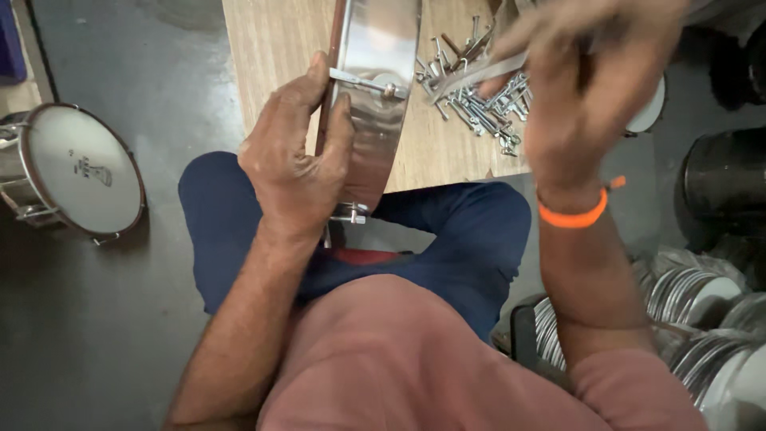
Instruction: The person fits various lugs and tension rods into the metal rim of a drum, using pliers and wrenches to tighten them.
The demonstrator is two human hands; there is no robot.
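Over the pale wooden tabletop (271, 48) a shiny round steel drum shell with a brown rim (375, 96) is held on edge by the left hand (295, 160), fingers wrapped shut around its rim. A flat metal strip (479, 70) is gripped in the blurred right hand (582, 96) — just above a heap of small steel bolts (487, 112). On the floor at left a finished white-skinned drum (76, 172) is seen.

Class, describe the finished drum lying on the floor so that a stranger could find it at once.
Start at the wooden board, then look left across the dark floor. The small drum lies there, white head up; its brown hoop and metal shell distinguish it from the stacked drums on the right.
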